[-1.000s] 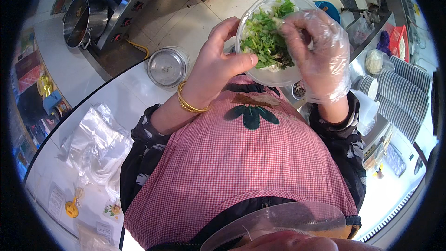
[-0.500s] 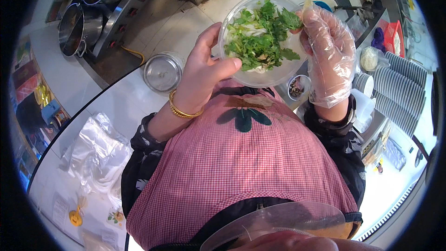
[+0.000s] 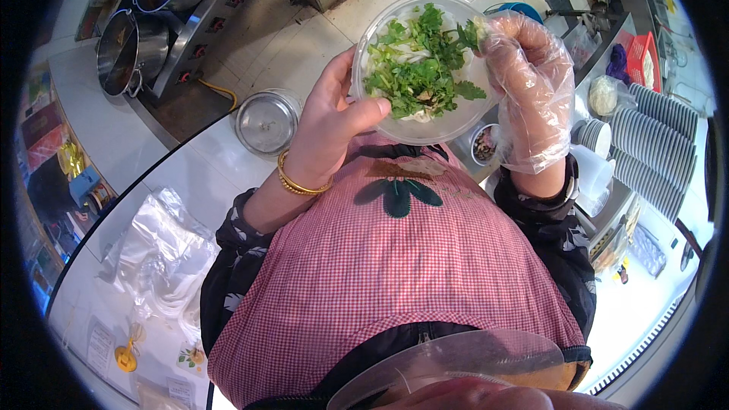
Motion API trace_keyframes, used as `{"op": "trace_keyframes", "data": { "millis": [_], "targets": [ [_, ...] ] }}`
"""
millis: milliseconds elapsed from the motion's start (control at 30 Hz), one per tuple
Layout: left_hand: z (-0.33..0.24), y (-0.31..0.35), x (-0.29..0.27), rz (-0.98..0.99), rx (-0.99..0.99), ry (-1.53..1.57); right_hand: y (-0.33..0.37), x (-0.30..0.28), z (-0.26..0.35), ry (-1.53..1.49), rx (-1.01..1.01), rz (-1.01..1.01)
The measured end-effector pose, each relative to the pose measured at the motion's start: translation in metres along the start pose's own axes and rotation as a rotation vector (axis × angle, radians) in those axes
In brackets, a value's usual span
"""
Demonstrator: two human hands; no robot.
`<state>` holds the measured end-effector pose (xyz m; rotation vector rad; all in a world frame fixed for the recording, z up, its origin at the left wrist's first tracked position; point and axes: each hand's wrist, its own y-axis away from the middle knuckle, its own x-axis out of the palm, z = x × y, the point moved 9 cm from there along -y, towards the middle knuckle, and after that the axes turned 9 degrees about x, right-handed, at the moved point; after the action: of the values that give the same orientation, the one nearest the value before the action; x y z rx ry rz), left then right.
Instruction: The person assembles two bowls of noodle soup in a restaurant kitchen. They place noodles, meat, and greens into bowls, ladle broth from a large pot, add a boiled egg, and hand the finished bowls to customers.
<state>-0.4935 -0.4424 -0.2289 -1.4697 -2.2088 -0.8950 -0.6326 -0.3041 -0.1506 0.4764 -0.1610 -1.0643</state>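
Observation:
A clear round plastic bowl is gripped at its left rim by my left hand, thumb inside the edge and fingers behind. Chopped green cilantro lies in it over pale, whitish strands that I cannot name for certain. At the bowl's right rim is my right hand, in a loose clear plastic glove. Its thumb and fingertips are pinched on a leafy cilantro sprig that hangs over the bowl. The glove and fingers hide part of the sprig.
To the left, a lidded metal pot stands by a pile of clear plastic bags. Large steel pots sit further off. On the right are stacked plates, a red basket and a small bowl of dark bits.
My right hand has shifted slightly left and down, and its sprig has come a little further over the bowl. The bowl has moved slightly left, still in my left hand.

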Motion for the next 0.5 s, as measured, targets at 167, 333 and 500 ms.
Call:
{"op": "trace_keyframes", "data": {
  "millis": [167, 333, 500],
  "targets": [
    [0.0, 0.003, -0.002, -0.006, -0.01, 0.004, 0.001, 0.0, -0.003, -0.052, -0.006, -0.024],
    [0.0, 0.002, -0.001, 0.05, -0.013, 0.043, 0.004, 0.009, -0.001, -0.119, 0.005, 0.03],
    [0.002, 0.001, -0.006, 0.042, 0.02, 0.057, 0.004, 0.007, 0.005, -0.148, -0.019, 0.058]
  ]
}}
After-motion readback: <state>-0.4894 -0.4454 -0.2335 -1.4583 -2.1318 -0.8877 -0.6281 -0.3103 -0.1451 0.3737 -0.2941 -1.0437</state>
